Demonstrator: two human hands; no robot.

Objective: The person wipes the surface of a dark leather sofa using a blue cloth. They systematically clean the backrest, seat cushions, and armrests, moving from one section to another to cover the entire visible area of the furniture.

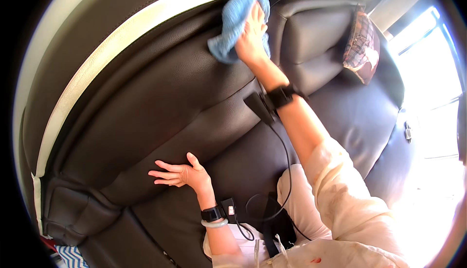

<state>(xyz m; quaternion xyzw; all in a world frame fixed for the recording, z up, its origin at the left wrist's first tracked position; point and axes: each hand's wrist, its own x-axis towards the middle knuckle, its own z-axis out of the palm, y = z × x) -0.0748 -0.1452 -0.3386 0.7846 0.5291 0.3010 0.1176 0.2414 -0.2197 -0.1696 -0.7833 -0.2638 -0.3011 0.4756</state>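
My right hand (253,34) presses a blue cloth (235,22) against the upper backrest of a dark brown leather sofa (160,78), just below its cream trim band (114,42). The cloth bunches around the palm, and its top end reaches over the trim. Lower down, my left hand (181,173) hovers near or rests against the lower backrest with its fingers spread. Nothing is in it; whether it touches the leather I cannot tell.
A plaid cushion (362,47) leans at the sofa's right end. Black cables (291,180) run from the bands on my wrists down to my lap. A blue-and-white zigzag fabric (72,257) shows at the lower left. Bright windows (430,64) stand at the right.
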